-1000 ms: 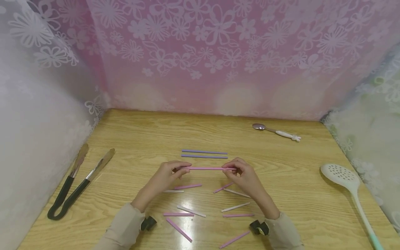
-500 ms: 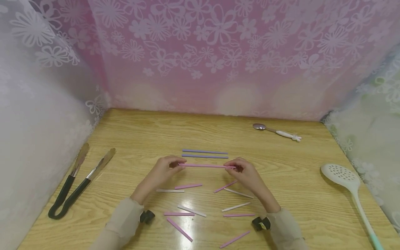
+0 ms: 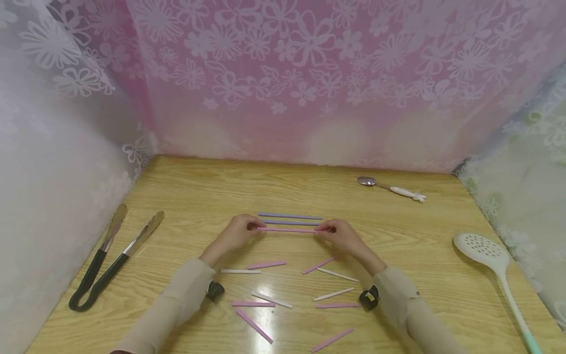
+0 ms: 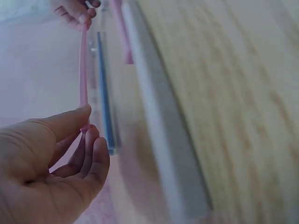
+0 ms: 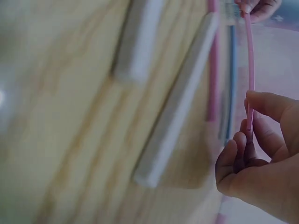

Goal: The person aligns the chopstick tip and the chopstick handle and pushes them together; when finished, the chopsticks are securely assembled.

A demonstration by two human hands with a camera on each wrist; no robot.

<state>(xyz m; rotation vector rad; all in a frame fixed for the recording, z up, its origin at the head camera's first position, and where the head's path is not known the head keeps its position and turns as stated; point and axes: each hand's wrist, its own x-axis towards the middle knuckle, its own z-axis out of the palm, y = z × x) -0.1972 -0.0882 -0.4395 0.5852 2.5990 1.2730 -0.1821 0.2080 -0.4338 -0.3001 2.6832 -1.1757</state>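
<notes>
A long thin pink stick is stretched level between both hands. My left hand pinches its left end between thumb and fingers, which shows closely in the left wrist view. At the other end, my right hand pinches the stick the same way. Just beyond it lie two long violet-blue sticks, a far one and a near one, side by side on the table. The pink stick looks raised off the wood in the wrist views. Closer to me are several shorter pink sticks and white sticks.
Metal tongs with black handles lie spread on the left of the wooden table. A spoon with a white handle rests at the back right. A pale slotted ladle lies along the right side. Flowered cloth hangs behind.
Both hands have carried the pink stick away from me, closer to the violet-blue sticks. The left hand first shifted left, then back right. The sticks on the table have not moved.
</notes>
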